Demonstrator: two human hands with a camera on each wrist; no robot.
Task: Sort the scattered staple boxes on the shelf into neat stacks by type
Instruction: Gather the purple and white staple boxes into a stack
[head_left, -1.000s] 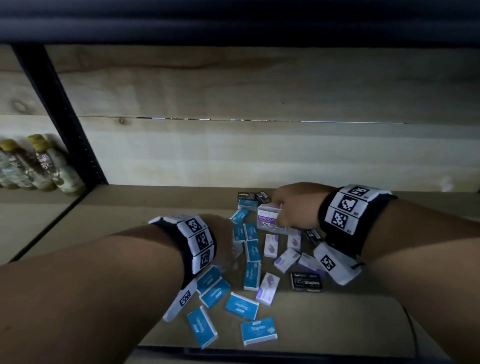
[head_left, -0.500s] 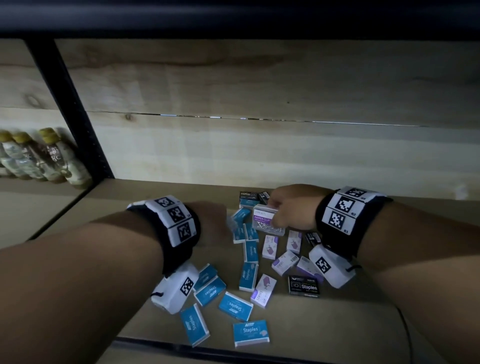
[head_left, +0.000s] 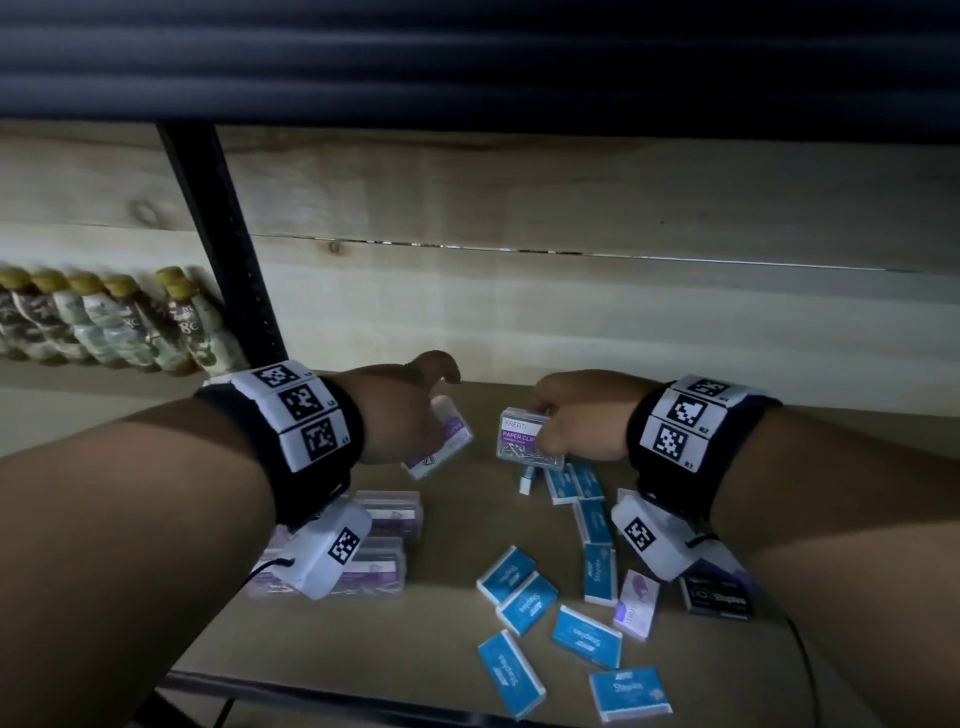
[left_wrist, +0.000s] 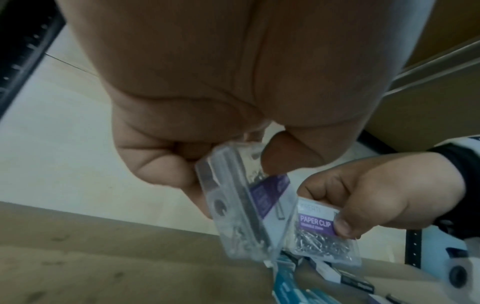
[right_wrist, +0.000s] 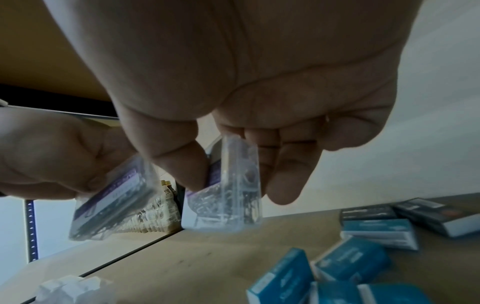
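From the head view: the left hand (head_left: 400, 410) now has a clear paper-clip case (head_left: 441, 441) in its grip, lifted off the shelf (head_left: 441, 613) and tilted. A second ago that hand was low among the blue boxes with nothing visible in it. The right hand (head_left: 576, 415) still pinches its own labelled paper-clip case (head_left: 524, 439), now raised a little and just beside the left one. Below the left wrist lie stacked clear cases (head_left: 387, 540), which looks like where both are heading. Below and right of the right grip, the blue staple boxes (head_left: 587, 636) remain scattered, with a purple-and-white box (head_left: 636, 603) and a black staple box (head_left: 719, 597) among them. So the sorting has barely reached the staples.

From the left wrist view: thumb and fingers (left_wrist: 161, 164) curl round the top of the tilted case (left_wrist: 239, 207). The other case (left_wrist: 324, 234) hangs just to its right, held by the right hand (left_wrist: 376, 191). Whether the two cases touch, I cannot tell.

From the right wrist view: the right fingers (right_wrist: 291, 168) and thumb clamp the case (right_wrist: 228, 193) edge-on, clear of the shelf (right_wrist: 207, 257). The left hand (right_wrist: 52, 156) holds its case (right_wrist: 114, 203) to the left. Blue boxes (right_wrist: 350, 261) lie below right.
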